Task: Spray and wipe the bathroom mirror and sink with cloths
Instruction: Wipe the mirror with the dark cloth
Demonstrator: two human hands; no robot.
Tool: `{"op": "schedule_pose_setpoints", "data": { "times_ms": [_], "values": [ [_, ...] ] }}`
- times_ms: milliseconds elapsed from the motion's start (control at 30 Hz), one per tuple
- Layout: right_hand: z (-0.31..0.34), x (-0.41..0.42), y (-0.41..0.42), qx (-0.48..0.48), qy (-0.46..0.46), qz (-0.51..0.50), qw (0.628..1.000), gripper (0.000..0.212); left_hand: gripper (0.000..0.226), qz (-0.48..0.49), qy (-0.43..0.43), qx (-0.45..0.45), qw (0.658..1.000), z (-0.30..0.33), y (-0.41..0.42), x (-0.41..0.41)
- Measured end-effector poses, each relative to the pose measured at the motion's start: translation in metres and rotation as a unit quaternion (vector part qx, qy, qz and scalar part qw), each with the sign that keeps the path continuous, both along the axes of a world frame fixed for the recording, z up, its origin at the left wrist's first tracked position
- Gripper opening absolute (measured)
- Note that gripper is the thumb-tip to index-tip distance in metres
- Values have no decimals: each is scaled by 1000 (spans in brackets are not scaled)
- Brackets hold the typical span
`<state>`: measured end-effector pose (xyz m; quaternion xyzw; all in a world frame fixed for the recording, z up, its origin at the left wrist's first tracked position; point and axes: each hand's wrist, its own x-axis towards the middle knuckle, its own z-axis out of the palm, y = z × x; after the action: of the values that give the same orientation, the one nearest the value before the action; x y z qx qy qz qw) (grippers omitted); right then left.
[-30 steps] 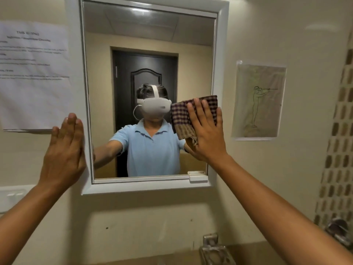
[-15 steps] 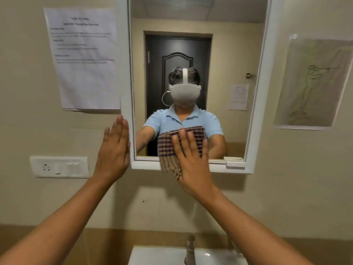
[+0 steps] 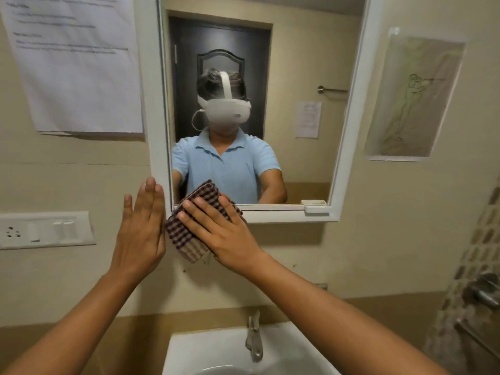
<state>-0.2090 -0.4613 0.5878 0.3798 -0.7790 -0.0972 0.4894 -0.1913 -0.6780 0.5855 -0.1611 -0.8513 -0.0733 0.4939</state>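
The white-framed mirror (image 3: 349, 109) hangs on the beige wall straight ahead. My right hand (image 3: 219, 231) presses a folded brown checked cloth (image 3: 186, 234) flat over the mirror's lower left corner, partly on the glass, partly on the frame and the wall below. My left hand (image 3: 140, 234) rests flat with fingers straight against the wall and the frame's left edge, beside the cloth, holding nothing. The white sink (image 3: 216, 350) with a metal tap (image 3: 253, 339) lies below, between my forearms. No spray bottle is visible.
A printed paper sheet (image 3: 73, 63) is taped left of the mirror, a drawing (image 3: 411, 98) to its right. A white switch and socket plate (image 3: 43, 230) sits on the wall at the left. Tiles and metal fittings (image 3: 484, 290) stand at the far right.
My right hand has slid the cloth from the mirror's right side down and across to the lower left corner. My left hand stays flat at the frame's left edge. The view has tilted downward.
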Motion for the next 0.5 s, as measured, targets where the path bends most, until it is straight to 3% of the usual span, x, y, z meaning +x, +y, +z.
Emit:
{"op": "schedule_pose_setpoints", "data": {
  "times_ms": [167, 500],
  "values": [
    [-5, 3, 47, -20, -2, -22, 1000, 52, 87, 7, 26, 2, 1000, -5, 18, -4],
    [-19, 20, 137, -33, -38, -80, 996, 55, 78, 2, 35, 15, 999, -13, 25, -11]
  ]
}}
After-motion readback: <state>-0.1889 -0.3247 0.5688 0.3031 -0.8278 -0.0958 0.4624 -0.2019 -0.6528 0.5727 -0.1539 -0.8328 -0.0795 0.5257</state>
